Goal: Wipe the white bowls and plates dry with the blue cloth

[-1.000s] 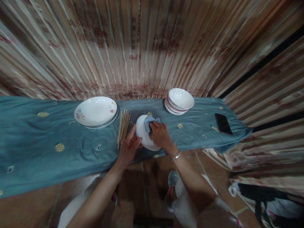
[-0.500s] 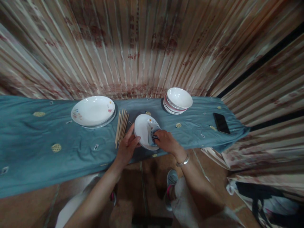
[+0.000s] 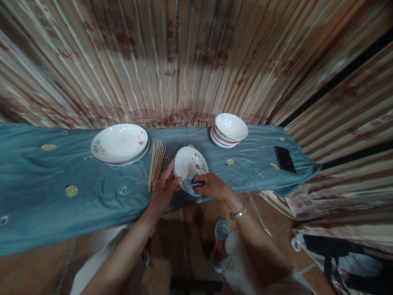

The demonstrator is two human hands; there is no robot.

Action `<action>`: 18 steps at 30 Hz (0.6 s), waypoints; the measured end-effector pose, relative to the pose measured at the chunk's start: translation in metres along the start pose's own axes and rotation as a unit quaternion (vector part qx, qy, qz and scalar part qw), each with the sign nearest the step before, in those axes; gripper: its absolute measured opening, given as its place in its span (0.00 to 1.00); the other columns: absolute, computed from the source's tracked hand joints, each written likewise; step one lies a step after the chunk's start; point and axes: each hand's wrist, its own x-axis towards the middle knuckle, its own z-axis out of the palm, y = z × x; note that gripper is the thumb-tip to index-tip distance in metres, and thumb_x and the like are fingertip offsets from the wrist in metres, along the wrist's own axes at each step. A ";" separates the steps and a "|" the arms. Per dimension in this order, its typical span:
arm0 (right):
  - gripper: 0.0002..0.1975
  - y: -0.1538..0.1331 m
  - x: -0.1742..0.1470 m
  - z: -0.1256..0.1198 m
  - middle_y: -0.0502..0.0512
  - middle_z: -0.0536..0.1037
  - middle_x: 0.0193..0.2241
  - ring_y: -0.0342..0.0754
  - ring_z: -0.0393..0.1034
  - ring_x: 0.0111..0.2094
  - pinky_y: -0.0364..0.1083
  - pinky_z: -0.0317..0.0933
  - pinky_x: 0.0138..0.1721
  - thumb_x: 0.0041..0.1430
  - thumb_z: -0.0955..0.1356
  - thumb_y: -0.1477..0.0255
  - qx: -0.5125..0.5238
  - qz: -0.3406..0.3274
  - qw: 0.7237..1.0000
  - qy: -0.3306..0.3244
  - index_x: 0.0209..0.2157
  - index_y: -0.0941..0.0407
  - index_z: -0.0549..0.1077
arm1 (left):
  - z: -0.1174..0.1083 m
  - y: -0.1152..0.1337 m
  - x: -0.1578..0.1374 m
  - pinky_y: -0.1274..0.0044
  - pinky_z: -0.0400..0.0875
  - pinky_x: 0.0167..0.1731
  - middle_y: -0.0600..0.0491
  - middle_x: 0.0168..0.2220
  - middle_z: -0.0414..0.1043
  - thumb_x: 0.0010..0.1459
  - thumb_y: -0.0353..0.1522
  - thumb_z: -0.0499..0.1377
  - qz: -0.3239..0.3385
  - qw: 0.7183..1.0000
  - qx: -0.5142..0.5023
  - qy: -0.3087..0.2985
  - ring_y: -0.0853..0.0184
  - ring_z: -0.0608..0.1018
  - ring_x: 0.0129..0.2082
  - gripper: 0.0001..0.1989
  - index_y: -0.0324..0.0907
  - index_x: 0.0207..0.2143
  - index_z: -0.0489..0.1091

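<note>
Gripping the small plate at eight o'clock, my left hand apparently braces it against the cloth my right hand pinches between fingers at six.

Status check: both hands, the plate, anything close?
Left hand gripping floral plate. Right hand holding blue cloth at plate's near rim. Chopsticks close beside left hand.

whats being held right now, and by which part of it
Left grip: a round, white, flower-printed ceramic plate, by its left rim, thumb on top. Right grip: a crumpled light-blue cloth, by its bunched right side.
</note>
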 end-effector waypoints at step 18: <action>0.11 -0.014 0.018 0.022 0.56 0.80 0.41 0.49 0.73 0.45 0.47 0.63 0.51 0.55 0.69 0.77 0.056 -0.099 0.971 0.210 0.41 0.56 0.77 | 0.002 -0.004 -0.004 0.63 0.75 0.48 0.43 0.56 0.73 0.54 0.44 0.64 0.017 0.999 -0.027 -0.033 0.52 0.76 0.54 0.45 0.41 0.69 0.51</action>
